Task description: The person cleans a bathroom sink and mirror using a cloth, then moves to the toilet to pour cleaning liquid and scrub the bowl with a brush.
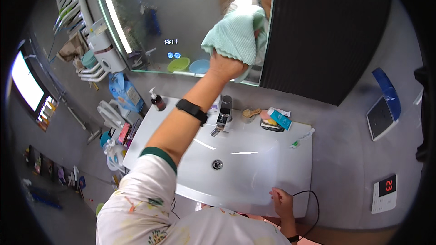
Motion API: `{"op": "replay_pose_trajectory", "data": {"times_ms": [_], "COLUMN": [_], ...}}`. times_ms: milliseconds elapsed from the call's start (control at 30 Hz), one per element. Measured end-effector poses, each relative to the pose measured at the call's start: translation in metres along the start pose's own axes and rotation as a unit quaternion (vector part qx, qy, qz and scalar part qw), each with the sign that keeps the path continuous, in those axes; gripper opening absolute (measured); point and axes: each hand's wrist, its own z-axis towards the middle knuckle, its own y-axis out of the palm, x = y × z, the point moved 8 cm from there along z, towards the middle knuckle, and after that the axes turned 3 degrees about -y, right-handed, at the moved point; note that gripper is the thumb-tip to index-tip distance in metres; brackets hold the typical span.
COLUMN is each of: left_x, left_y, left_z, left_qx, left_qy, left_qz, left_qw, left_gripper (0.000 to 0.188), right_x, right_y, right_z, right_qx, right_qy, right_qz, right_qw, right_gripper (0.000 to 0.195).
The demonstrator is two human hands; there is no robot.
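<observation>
My left hand (229,65) is raised and grips a pale green textured cloth (233,37), which lies against the lit mirror (197,10) near its lower right part. The cloth hides most of the fingers. A black band (191,110) circles the left wrist. Low over the front right rim of the white washbasin (238,183), my right hand (282,202) hangs with loosely bent fingers and holds nothing. Between the arms, the basin shows a metal drain (217,164) and a chrome faucet (223,119).
A pump bottle (158,100) stands at the basin's back left. Along the back right are a soap dish (271,126), a blue tube (280,118) and a toothpaste tube (302,138). A dark ribbed panel (320,37) adjoins the mirror. A black cable (317,207) loops beside my right hand.
</observation>
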Motion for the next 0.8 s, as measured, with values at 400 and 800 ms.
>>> {"op": "replay_pose_trajectory", "data": {"times_ms": [400, 800], "left_x": [-0.224, -0.011], "left_y": [-0.008, 0.03], "left_z": [-0.139, -0.103], "left_qx": [0.246, -0.032], "left_qy": [-0.489, -0.197], "left_qz": [-0.205, -0.091], "left_qw": [0.811, 0.976], "left_gripper": [0.065, 0.071], "right_x": [-0.02, -0.168], "right_y": [0.018, 0.055], "right_z": [0.007, 0.137], "right_qx": [-0.016, 0.049], "right_qy": [-0.075, -0.306], "right_qz": [-0.005, -0.029], "right_qw": [0.997, 0.95], "right_gripper": [0.016, 0.021]}}
